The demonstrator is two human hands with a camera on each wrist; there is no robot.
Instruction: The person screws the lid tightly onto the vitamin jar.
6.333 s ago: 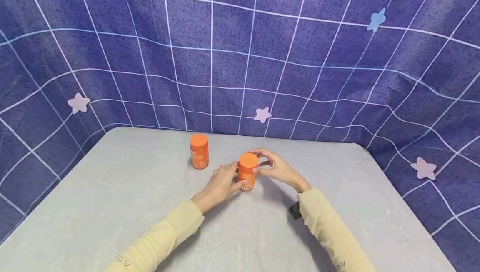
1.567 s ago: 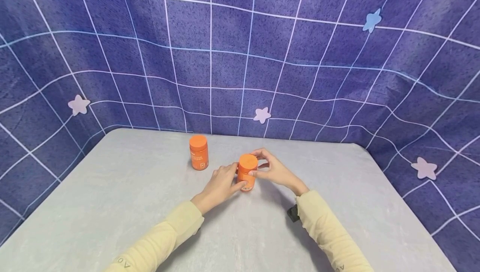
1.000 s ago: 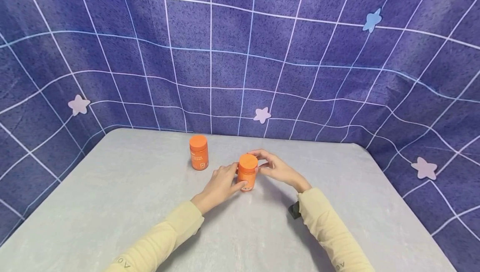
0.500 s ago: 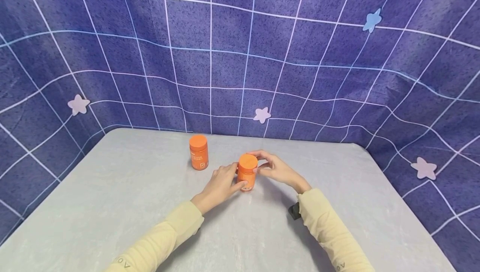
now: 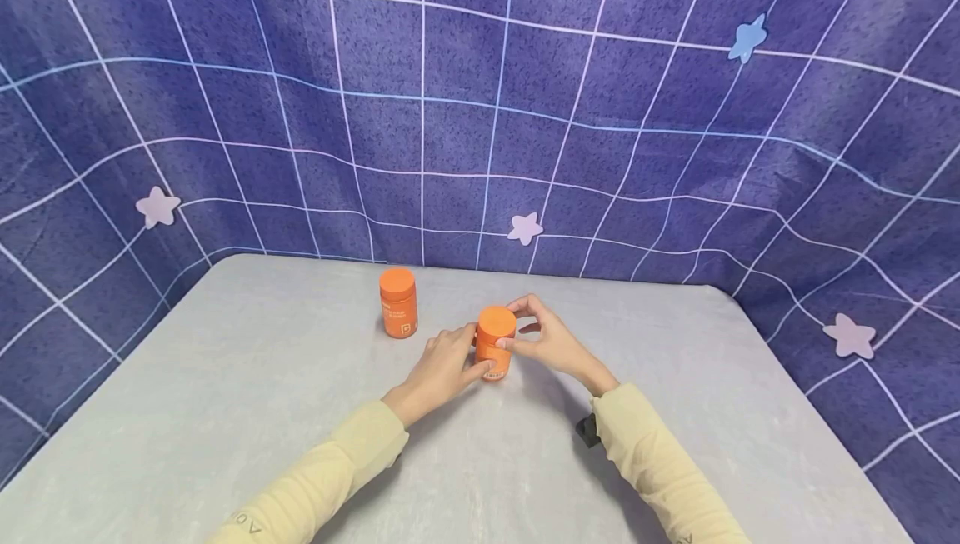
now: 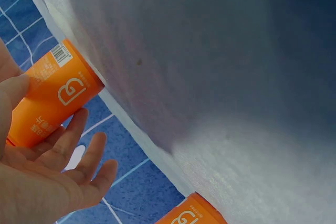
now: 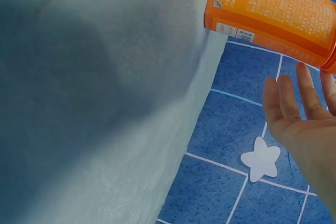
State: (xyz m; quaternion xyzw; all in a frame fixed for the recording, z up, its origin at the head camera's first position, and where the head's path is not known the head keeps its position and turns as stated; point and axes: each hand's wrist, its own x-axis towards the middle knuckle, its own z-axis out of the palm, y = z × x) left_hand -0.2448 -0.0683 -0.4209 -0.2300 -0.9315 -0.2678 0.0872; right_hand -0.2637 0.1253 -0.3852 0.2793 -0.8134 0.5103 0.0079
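An orange pill bottle with an orange screw cap stands upright near the middle of the table. My left hand grips its body from the left, thumb across the front. From the right, my right hand holds the cap, thumb at its front edge and fingers behind. The left wrist view shows the left hand around the bottle, printed label and barcode visible. In the right wrist view, fingertips of the right hand reach the cap, which is mostly cut off by the frame edge.
A second orange bottle, capped and upright, stands behind and left of the first. Both are on a grey table. A blue grid-patterned curtain with stars hangs behind and beside the table.
Over the last half second my right thumb has moved from the cap's right side to its front, and the right wrist has turned slightly. My left hand and both bottles keep their places.
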